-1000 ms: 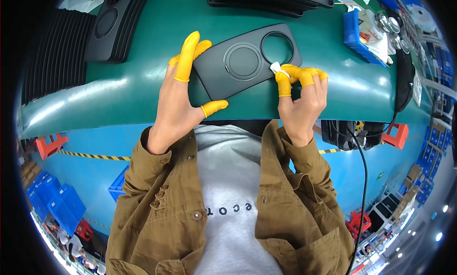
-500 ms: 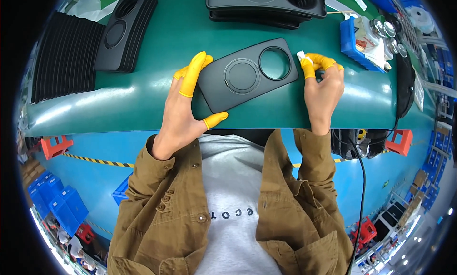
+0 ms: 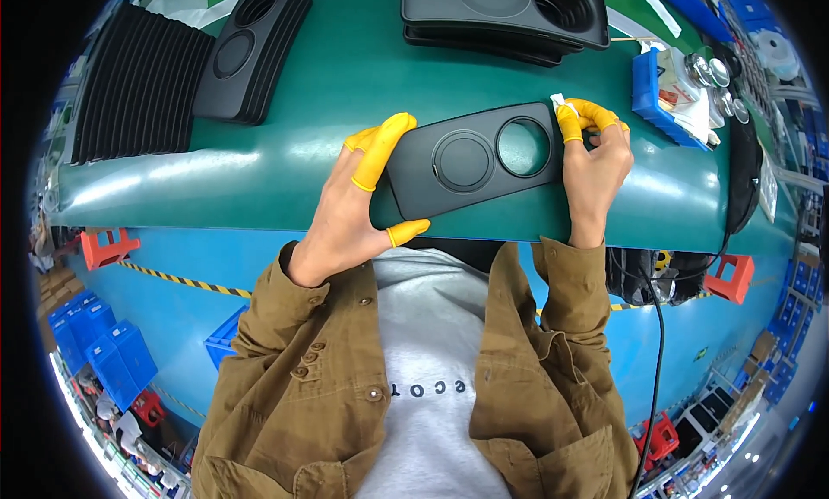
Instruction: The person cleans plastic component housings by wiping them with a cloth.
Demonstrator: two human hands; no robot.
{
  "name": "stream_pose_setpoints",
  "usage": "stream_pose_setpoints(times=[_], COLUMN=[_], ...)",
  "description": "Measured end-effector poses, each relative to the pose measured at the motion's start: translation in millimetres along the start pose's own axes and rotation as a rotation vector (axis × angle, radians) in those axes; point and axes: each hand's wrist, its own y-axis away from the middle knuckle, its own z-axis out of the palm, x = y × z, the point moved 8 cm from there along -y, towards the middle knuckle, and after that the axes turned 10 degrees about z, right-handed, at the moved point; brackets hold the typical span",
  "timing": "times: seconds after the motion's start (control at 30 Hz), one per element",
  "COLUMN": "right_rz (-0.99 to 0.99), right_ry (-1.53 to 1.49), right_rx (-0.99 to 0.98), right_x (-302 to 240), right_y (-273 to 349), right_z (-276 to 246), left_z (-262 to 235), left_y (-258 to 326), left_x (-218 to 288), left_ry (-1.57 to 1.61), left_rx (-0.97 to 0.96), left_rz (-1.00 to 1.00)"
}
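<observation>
A dark grey rectangular panel [image 3: 464, 161] with rounded corners lies slightly tilted over the table, its right end higher. It has a ringed disc in the middle and a round through-hole towards the right. Yellow finger cots cover several fingertips of both hands. My left hand [image 3: 347, 212] grips the panel's left end, thumb at the near edge and fingers at the far edge. Between thumb and fingers, my right hand [image 3: 596, 167] pinches a small white wipe [image 3: 559, 100] at the panel's far right corner. Part of the wipe is hidden by the fingers.
The green tabletop [image 3: 345, 76] carries a long row of black panels [image 3: 138, 89] and a shorter stack [image 3: 246, 59] at the left. Another stack [image 3: 492, 24] stands at the far side. A blue bin [image 3: 646, 93] with packets and round metal-topped containers is at the right; a black cable [image 3: 661, 344] hangs nearby.
The right hand and wipe have come against the panel's right end, where a gap was before. The panel is tilted a little less. My whole view has shifted slightly.
</observation>
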Motion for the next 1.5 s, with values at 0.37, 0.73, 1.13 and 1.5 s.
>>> stream_pose_setpoints(times=[0.37, 0.73, 1.13, 1.5], right_rz=[0.183, 0.3, 0.37, 0.385], right_ry=[-0.367, -0.545, -0.753, -0.774], right_rx=[0.002, 0.058, 0.021, 0.016], right_x=[21.4, 28.5, 33.4, 27.8], right_y=[4.0, 5.2, 12.9, 11.5], right_z=[0.4, -9.4, -7.4, -11.1], left_z=[7.5, -44.3, -152.2, -154.9], left_y=[-4.6, 5.4, 28.9, 11.2], left_x=[4.3, 19.4, -65.7, -59.7], left_ry=[0.062, -0.028, -0.699, -0.716], left_rx=[0.077, 0.202, 0.707, 0.484], left_rz=[-0.021, 0.2, -0.266, -0.372])
